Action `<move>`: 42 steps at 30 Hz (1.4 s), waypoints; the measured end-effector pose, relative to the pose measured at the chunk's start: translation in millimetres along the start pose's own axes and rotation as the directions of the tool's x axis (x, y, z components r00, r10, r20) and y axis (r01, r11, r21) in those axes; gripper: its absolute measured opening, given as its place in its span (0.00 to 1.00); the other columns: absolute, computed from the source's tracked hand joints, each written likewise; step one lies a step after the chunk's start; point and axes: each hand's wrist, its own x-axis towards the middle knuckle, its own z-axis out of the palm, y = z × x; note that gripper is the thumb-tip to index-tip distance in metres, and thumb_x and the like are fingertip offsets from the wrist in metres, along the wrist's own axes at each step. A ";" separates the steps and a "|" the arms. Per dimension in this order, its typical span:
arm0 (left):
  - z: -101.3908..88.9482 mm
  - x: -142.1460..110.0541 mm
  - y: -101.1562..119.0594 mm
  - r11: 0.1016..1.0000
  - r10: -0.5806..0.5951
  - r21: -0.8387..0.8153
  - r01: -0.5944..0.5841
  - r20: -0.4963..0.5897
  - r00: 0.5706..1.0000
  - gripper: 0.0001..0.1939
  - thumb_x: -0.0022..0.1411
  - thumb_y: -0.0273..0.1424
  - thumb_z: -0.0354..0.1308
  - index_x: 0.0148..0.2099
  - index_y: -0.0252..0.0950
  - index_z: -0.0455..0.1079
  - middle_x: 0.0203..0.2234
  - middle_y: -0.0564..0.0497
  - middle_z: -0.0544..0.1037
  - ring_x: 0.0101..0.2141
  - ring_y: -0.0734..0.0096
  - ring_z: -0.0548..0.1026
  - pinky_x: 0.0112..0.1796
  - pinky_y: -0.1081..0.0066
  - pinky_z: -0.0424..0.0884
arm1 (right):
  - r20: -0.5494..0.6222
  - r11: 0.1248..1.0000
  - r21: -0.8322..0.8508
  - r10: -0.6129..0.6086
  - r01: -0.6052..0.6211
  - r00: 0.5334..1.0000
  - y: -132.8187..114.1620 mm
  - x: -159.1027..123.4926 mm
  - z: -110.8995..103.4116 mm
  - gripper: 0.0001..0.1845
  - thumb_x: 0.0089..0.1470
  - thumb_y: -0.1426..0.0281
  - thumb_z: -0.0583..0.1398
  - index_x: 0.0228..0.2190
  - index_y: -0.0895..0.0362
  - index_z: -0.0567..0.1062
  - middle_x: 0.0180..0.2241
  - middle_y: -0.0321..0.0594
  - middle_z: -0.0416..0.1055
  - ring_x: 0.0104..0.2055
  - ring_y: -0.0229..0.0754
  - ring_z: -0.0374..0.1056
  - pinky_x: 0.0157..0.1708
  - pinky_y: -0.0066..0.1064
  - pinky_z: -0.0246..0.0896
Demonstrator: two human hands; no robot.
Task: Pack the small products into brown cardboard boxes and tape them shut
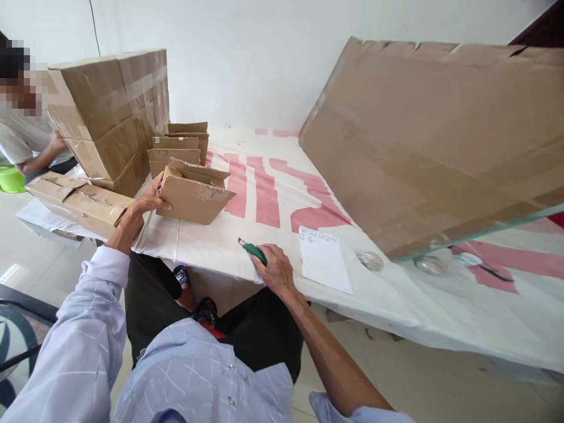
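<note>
Centrally, the left hand (150,198) is gripping the left end of an open carton (194,200), which is standing on the near edge of a table (198,239). The thumb is pressing on the carton's near face, while the other fingers are bending around its end; whether they are touching one another, the view is not showing clearly. The right hand (277,269) is holding a green cutter (254,253) just above or on the table edge, the fingers curling closed around the handle and the tip pointing toward the far left. Carton and cutter are lying apart.

Behind the carton, further open cartons (174,155) are standing in a row beside a stack (103,97) of taped boxes. A long box (81,202) is lying in front of the stack, to the left of the left hand. White cloth with red markings is covering the table. Right of the right hand, a sheet of paper (325,264) bearing small drawings is lying flat. Beyond it, a large cardboard piece (440,135) is leaning at a slant, with clear round items (370,261) resting near its lower edge. At far left, another person (26,138) is sitting beside the stack.
</note>
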 end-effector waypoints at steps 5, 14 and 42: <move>2.2 -13.4 -0.4 0.993 -0.096 0.059 0.101 -0.084 0.992 0.68 0.29 0.26 0.77 0.75 0.28 0.58 0.72 0.29 0.64 0.70 0.28 0.63 0.70 0.45 0.61 | -0.014 1.000 -0.002 0.022 -0.022 1.000 -0.5 1.7 1.9 0.16 0.65 0.63 0.58 0.49 0.54 0.80 0.50 0.53 0.78 0.52 0.59 0.71 0.49 0.48 0.69; 20.5 -43.4 30.1 0.859 0.131 0.511 0.024 -0.265 0.955 0.60 0.44 0.22 0.69 0.79 0.35 0.52 0.77 0.32 0.56 0.77 0.33 0.52 0.73 0.38 0.49 | -0.009 0.999 -0.011 0.035 -0.035 0.999 -0.8 4.4 2.9 0.16 0.64 0.64 0.59 0.49 0.54 0.80 0.51 0.52 0.78 0.53 0.57 0.70 0.50 0.47 0.68; 19.4 -25.8 79.5 0.345 -0.076 0.938 0.002 0.026 0.997 0.15 0.64 0.23 0.56 0.49 0.37 0.81 0.49 0.35 0.83 0.52 0.43 0.79 0.51 0.52 0.71 | -0.123 0.999 0.044 0.018 -0.013 0.992 1.6 6.9 9.7 0.17 0.63 0.64 0.59 0.49 0.54 0.80 0.48 0.51 0.78 0.50 0.56 0.71 0.50 0.46 0.69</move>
